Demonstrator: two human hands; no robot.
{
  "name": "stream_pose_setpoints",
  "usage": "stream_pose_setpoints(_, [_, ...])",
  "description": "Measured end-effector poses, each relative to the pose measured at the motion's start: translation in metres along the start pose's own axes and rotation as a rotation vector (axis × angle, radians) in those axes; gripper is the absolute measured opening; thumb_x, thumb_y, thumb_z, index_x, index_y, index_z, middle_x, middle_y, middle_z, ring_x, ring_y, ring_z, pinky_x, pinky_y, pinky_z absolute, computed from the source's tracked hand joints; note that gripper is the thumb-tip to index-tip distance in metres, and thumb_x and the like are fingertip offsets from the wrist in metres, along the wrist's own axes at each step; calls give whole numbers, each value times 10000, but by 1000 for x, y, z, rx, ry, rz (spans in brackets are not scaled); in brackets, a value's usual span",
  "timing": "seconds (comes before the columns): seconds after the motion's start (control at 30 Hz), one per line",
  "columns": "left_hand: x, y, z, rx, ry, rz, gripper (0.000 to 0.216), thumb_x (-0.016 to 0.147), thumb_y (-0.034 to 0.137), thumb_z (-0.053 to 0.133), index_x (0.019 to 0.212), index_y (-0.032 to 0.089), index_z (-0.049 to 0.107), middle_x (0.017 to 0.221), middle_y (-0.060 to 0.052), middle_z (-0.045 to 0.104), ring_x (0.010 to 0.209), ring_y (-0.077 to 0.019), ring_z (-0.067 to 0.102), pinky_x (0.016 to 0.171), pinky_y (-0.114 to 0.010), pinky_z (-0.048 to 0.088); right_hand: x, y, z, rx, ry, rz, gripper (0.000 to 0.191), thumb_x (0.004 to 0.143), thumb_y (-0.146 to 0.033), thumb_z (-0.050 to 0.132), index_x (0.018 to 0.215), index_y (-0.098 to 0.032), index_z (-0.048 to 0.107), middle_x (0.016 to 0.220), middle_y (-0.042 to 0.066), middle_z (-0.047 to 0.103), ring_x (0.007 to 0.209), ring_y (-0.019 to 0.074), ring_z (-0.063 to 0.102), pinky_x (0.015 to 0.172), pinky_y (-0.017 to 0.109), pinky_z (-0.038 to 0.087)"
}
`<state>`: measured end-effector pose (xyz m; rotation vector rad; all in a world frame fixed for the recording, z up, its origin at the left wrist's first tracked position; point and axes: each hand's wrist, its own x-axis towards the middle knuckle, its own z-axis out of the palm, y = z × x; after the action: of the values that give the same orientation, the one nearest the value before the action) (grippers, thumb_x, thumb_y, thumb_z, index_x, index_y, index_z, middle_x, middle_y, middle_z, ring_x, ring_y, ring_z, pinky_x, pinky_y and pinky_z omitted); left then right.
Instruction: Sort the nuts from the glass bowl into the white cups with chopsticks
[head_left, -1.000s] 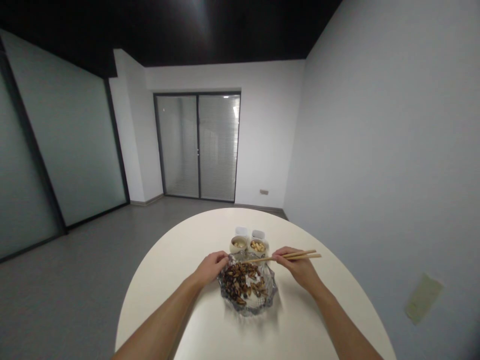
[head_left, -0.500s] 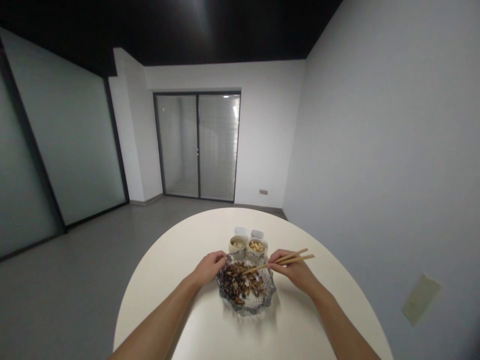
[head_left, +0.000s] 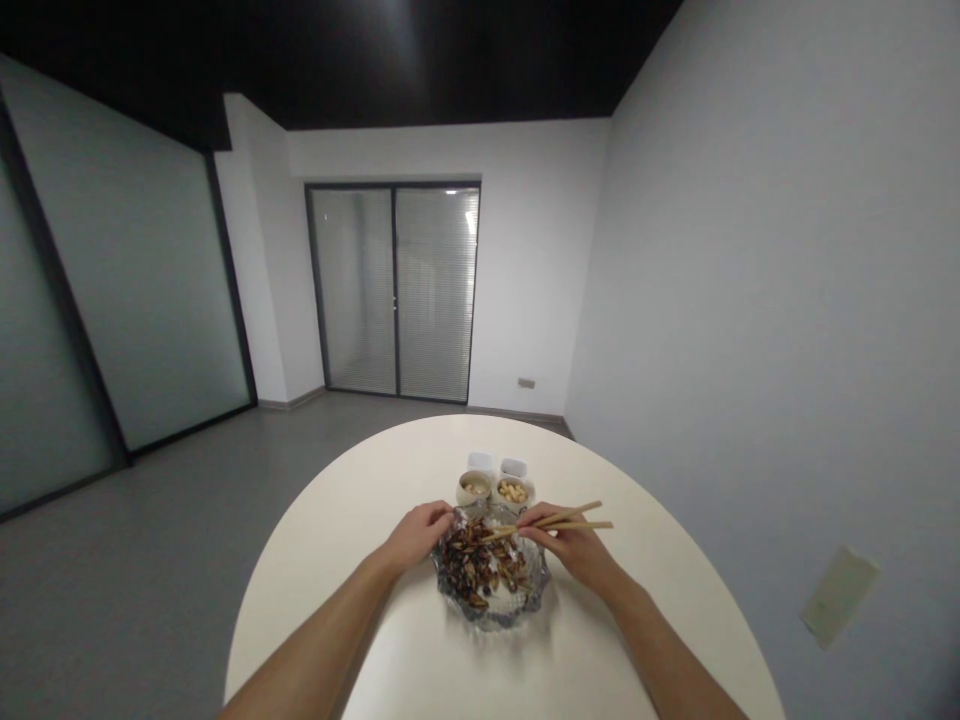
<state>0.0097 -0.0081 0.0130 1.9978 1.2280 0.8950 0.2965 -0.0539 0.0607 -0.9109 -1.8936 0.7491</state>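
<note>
A clear glass bowl point(head_left: 517, 606) with a wavy rim stands on the table. In it lies a pile of brown and dark, slender dried pieces point(head_left: 478, 570), too small to name for sure. My left hand point(head_left: 418, 534) is closed on the bowl's left rim. A pair of wooden chopsticks point(head_left: 585, 518) is gripped in my right hand point(head_left: 568, 548), over the bowl's right edge. Their tips reach the far side of the pile; whether they pinch a piece is too small to tell.
Just behind the bowl are two small pots: the left pot point(head_left: 463, 492) holds a few pale pieces, and the right one holds tan, nut-like pieces point(head_left: 512, 491). Two white lids point(head_left: 481, 461) lie beyond them. The round white table point(head_left: 330, 540) is near a wall on the right.
My right hand and the chopsticks have shifted left, further over the bowl. My left hand stays on the rim.
</note>
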Motion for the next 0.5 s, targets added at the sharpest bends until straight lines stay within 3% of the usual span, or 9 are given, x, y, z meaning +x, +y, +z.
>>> stream_pose_setpoints(0.5, [0,1,0,-8,-6,-5,363,894,436,454,875,166,696,848,-42,722,800,-202,613,759,-277,437,1,-2,1,-66,0,-37,221,904,-440,676,896,-224,725,870,46,743,851,228,694,780,335,551])
